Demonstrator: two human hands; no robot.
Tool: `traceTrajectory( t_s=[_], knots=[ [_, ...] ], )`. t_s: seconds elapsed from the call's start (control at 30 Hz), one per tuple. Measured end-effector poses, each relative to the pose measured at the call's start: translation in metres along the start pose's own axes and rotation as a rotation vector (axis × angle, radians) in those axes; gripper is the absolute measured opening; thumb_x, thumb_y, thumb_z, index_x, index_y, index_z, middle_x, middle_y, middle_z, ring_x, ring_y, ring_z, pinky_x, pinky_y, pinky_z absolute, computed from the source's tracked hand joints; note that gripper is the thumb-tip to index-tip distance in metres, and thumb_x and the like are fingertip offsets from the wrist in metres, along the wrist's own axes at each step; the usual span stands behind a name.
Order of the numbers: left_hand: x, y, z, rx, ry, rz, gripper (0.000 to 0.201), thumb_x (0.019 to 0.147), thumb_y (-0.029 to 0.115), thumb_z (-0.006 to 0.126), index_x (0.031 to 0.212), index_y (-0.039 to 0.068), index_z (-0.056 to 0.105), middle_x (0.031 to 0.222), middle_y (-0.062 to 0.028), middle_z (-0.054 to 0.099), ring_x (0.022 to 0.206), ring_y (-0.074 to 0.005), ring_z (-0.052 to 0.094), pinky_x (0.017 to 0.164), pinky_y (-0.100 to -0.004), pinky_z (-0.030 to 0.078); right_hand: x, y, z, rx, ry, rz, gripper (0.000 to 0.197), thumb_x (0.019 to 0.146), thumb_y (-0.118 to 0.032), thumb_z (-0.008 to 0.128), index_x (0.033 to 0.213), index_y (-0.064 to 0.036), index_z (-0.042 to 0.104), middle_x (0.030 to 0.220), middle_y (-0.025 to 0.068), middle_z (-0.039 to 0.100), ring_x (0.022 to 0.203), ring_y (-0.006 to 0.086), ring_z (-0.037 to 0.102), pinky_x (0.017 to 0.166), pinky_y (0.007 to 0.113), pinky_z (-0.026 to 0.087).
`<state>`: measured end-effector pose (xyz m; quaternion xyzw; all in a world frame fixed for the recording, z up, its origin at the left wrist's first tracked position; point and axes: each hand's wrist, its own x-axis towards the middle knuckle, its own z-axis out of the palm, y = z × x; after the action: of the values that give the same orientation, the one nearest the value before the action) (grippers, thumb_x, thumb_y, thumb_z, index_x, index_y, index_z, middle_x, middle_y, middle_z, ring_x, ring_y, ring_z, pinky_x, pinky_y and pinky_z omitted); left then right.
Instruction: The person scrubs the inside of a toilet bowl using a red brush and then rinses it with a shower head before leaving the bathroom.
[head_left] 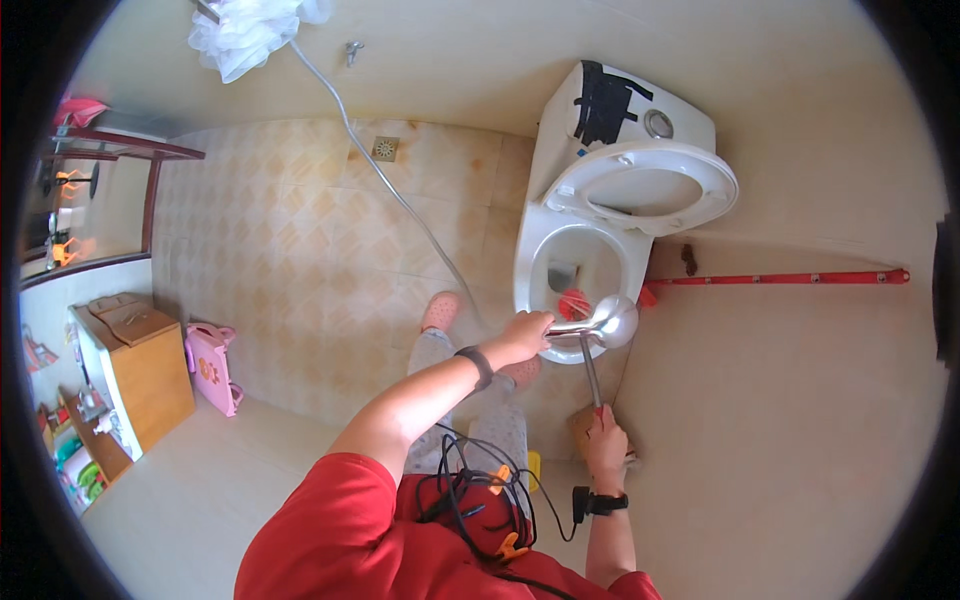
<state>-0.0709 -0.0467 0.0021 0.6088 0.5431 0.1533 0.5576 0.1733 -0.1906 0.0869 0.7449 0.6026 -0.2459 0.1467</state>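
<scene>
Over the front of the white toilet bowl [530, 268], my left hand [525, 335] is closed round the handle of a silver shower head [614, 321]. A grey hose [388, 180] runs from the far wall toward that hand. My right hand [606, 447], lower and to the right, grips the red end of a toilet brush [591, 372] with a grey shaft. Its red head [573, 303] is down inside the bowl, partly hidden behind the shower head. The toilet seat [718, 185] is raised against the tank. Whether water is flowing cannot be made out.
A floor drain [385, 149] lies near the far wall. To the left stand a wooden cabinet [150, 385] and a pink bag [212, 370]. A red rail [790, 279] runs along the right wall. Black cables [460, 490] hang at my waist.
</scene>
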Motion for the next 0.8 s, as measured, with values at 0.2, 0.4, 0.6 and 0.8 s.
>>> traceTrajectory(
  t_s=[0.2, 0.4, 0.6, 0.8],
  knots=[
    [-0.004, 0.009, 0.021, 0.121, 0.035, 0.106, 0.024, 0.067, 0.013, 0.071, 0.081, 0.005, 0.052, 0.079, -0.0142, 0.058, 0.078, -0.0350, 0.057, 0.065, -0.0436, 0.042, -0.013, 0.026, 0.034, -0.028, 0.011, 0.051, 0.041, 0.091, -0.031, 0.047, 0.127, -0.0120, 0.044, 0.075, 0.0217, 0.063, 0.070, 0.0401, 0.062, 0.061, 0.050, 0.050],
    [-0.005, 0.015, 0.019, 0.171, 0.014, 0.174, 0.023, 0.065, 0.010, 0.069, 0.081, 0.005, 0.054, 0.080, -0.0146, 0.059, 0.078, -0.0361, 0.056, 0.067, -0.0449, 0.041, -0.023, 0.029, 0.037, 0.045, -0.003, 0.117, 0.037, 0.091, -0.031, 0.047, 0.123, -0.0112, 0.048, 0.080, 0.0234, 0.062, 0.068, 0.0413, 0.061, 0.061, 0.051, 0.049],
    [-0.007, 0.012, 0.022, 0.318, -0.017, 0.320, 0.020, 0.066, 0.009, 0.066, 0.083, 0.006, 0.056, 0.083, -0.0137, 0.059, 0.080, -0.0364, 0.056, 0.068, -0.0458, 0.041, -0.021, 0.021, 0.013, 0.103, 0.107, 0.030, 0.035, 0.091, -0.031, 0.048, 0.119, -0.0112, 0.051, 0.080, 0.0218, 0.063, 0.067, 0.0417, 0.061, 0.059, 0.051, 0.048],
    [-0.008, 0.012, 0.019, 0.390, -0.160, 0.337, 0.018, 0.067, 0.007, 0.060, 0.085, 0.007, 0.057, 0.085, -0.0120, 0.060, 0.086, -0.0351, 0.056, 0.071, -0.0461, 0.041, -0.027, 0.022, 0.015, 0.024, -0.012, 0.076, 0.033, 0.090, -0.027, 0.050, 0.118, -0.0101, 0.053, 0.079, 0.0215, 0.062, 0.065, 0.0398, 0.061, 0.056, 0.049, 0.049]
  ],
)
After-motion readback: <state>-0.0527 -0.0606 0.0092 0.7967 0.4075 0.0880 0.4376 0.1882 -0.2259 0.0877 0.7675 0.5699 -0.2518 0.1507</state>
